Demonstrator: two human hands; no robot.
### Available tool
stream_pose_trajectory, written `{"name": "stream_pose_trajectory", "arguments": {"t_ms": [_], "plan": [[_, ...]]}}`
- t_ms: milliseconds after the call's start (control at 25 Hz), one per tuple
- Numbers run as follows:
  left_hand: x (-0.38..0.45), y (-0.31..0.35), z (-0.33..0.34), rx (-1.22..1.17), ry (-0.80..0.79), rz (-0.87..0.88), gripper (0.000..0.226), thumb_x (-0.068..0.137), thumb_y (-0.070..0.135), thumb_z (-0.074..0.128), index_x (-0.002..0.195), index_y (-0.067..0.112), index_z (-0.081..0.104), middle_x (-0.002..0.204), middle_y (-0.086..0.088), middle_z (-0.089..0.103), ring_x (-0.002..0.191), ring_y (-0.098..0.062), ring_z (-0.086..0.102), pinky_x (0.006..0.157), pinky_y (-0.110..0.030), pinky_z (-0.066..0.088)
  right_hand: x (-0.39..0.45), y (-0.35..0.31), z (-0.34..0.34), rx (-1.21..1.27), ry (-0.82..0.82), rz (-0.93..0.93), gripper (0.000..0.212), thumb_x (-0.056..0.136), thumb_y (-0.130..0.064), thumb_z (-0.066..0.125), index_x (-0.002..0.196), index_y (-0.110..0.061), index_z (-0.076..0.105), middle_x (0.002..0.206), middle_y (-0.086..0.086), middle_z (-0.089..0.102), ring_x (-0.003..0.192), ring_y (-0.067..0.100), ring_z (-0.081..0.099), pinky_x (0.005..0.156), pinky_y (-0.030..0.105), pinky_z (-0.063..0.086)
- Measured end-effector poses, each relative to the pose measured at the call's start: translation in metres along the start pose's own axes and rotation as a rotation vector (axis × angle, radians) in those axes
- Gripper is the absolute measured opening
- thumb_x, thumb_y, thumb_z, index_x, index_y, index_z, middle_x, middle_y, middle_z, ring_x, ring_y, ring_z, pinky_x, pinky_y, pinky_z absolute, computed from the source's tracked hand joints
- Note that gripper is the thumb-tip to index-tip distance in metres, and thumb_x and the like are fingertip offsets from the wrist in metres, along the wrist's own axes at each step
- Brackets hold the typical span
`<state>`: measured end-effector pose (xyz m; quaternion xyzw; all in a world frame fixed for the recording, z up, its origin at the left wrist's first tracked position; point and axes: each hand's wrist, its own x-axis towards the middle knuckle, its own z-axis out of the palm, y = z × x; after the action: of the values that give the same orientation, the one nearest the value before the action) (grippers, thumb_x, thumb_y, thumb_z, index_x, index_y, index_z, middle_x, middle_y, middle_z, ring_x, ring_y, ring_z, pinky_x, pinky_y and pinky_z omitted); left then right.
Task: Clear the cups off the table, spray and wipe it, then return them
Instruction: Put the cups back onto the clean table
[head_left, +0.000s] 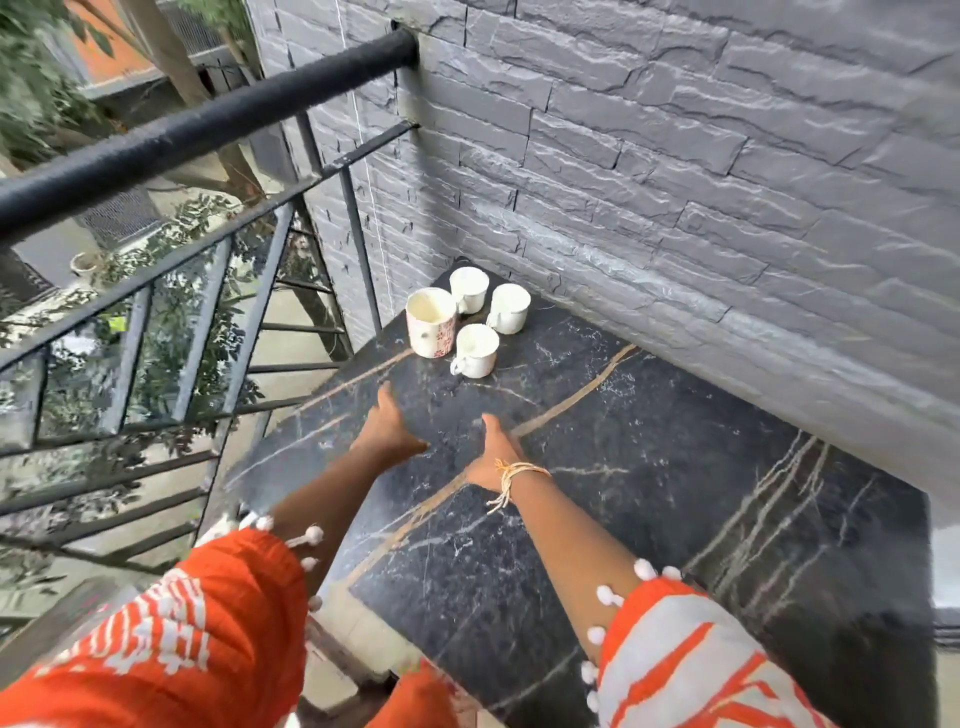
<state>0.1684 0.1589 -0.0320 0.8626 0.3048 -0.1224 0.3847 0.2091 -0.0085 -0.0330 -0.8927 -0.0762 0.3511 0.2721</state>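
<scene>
Hands reach over a dark marble table (649, 467): left hand (387, 428) and right hand (496, 452), both spread wide and empty, near four cups (470, 319) clustered at the far corner.

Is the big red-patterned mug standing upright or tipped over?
Upright. The patterned mug rests on its base on the table, and its round open mouth faces up.

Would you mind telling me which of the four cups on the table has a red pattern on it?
The tallest cup, at the group's left nearest the railing; the other three are plain white.
</scene>
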Motion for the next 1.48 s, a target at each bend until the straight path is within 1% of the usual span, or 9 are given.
{"name": "stream_pose_trajectory", "arguments": {"t_ms": [400, 640, 720, 920, 1040, 1160, 1240, 1360, 1480], "plan": [[-0.188, -0.101, 0.061, 0.027, -0.065, 0.071, 0.073, 0.081, 0.024, 0.073, 0.142, 0.009, 0.036, 0.128, -0.019, 0.057, 0.120, -0.033, 0.055, 0.097, -0.036, 0.044, -0.169, 0.072, 0.121, -0.210, 0.024, -0.160, 0.076, 0.085, -0.017, 0.061, 0.150, -0.021, 0.021, 0.151, 0.010, 0.033, 0.136, 0.031, 0.039, 0.108, 0.042, 0.037], [-0.270, -0.192, 0.059, 0.040, -0.085, -0.045, 0.065, 0.085, 0.029, 0.070, 0.138, 0.008, 0.039, 0.116, -0.017, 0.061, 0.110, -0.031, 0.058, 0.091, -0.033, 0.044, -0.232, 0.068, 0.185, -0.273, 0.116, -0.250, 0.049, 0.083, -0.013, 0.055, 0.131, -0.017, 0.045, 0.130, 0.011, 0.052, 0.118, 0.032, 0.052, 0.095, 0.038, 0.045], [-0.287, -0.227, 0.055, 0.033, -0.099, -0.110, 0.060, 0.086, 0.029, 0.067, 0.137, 0.010, 0.041, 0.115, -0.015, 0.064, 0.110, -0.030, 0.058, 0.092, -0.033, 0.043, -0.242, 0.063, 0.210, -0.274, 0.047, -0.226, 0.040, 0.084, -0.012, 0.054, 0.124, -0.018, 0.055, 0.124, 0.010, 0.060, 0.112, 0.031, 0.058, 0.091, 0.035, 0.049], [-0.310, -0.309, 0.044, 0.109, -0.121, -0.285, 0.048, 0.088, 0.027, 0.065, 0.130, 0.006, 0.051, 0.136, -0.015, 0.054, 0.125, -0.032, 0.049, 0.099, -0.030, 0.037, -0.253, 0.051, 0.289, -0.292, -0.205, -0.059, 0.031, 0.083, -0.020, 0.057, 0.114, -0.014, 0.061, 0.121, 0.013, 0.064, 0.110, 0.032, 0.060, 0.088, 0.032, 0.050], [-0.309, -0.352, 0.039, 0.031, -0.222, -0.435, 0.049, 0.090, 0.024, 0.060, 0.132, 0.002, 0.047, 0.125, -0.019, 0.059, 0.100, -0.033, 0.063, 0.073, -0.035, 0.051, -0.253, 0.048, 0.338, -0.232, -0.278, 0.042, 0.050, 0.086, -0.024, 0.058, 0.134, -0.014, 0.047, 0.136, 0.013, 0.054, 0.124, 0.032, 0.052, 0.099, 0.035, 0.045], [-0.299, -0.388, 0.042, -0.050, -0.218, -0.506, 0.047, 0.090, 0.020, 0.056, 0.132, 0.001, 0.044, 0.103, -0.016, 0.062, 0.065, -0.023, 0.059, 0.045, -0.026, 0.045, -0.240, 0.048, 0.373, -0.093, -0.216, 0.093, 0.063, 0.087, -0.024, 0.062, 0.142, -0.012, 0.033, 0.144, 0.011, 0.047, 0.131, 0.029, 0.046, 0.106, 0.034, 0.038], [-0.286, -0.412, 0.048, -0.096, -0.147, -0.526, 0.049, 0.089, 0.019, 0.058, 0.131, -0.001, 0.044, 0.099, -0.017, 0.059, 0.065, -0.023, 0.059, 0.039, -0.024, 0.044, -0.222, 0.048, 0.394, -0.003, -0.169, 0.136, 0.062, 0.086, -0.027, 0.064, 0.139, -0.010, 0.036, 0.142, 0.011, 0.049, 0.129, 0.030, 0.047, 0.106, 0.034, 0.039], [-0.269, -0.437, 0.066, -0.161, -0.069, -0.560, 0.056, 0.085, 0.021, 0.063, 0.131, -0.003, 0.041, 0.113, -0.021, 0.060, 0.092, -0.035, 0.065, 0.048, -0.031, 0.052, -0.191, 0.054, 0.423, 0.111, -0.132, 0.186, 0.058, 0.085, -0.034, 0.062, 0.132, -0.009, 0.038, 0.137, 0.014, 0.052, 0.124, 0.035, 0.051, 0.102, 0.040, 0.043], [-0.253, -0.464, 0.088, -0.276, -0.023, -0.519, 0.051, 0.078, 0.018, 0.063, 0.123, 0.001, 0.046, 0.107, -0.019, 0.064, 0.091, -0.038, 0.067, 0.060, -0.041, 0.059, -0.164, 0.069, 0.447, 0.255, -0.064, 0.217, 0.047, 0.077, -0.033, 0.059, 0.120, -0.020, 0.046, 0.128, 0.008, 0.060, 0.108, 0.035, 0.061, 0.091, 0.047, 0.053]]}}
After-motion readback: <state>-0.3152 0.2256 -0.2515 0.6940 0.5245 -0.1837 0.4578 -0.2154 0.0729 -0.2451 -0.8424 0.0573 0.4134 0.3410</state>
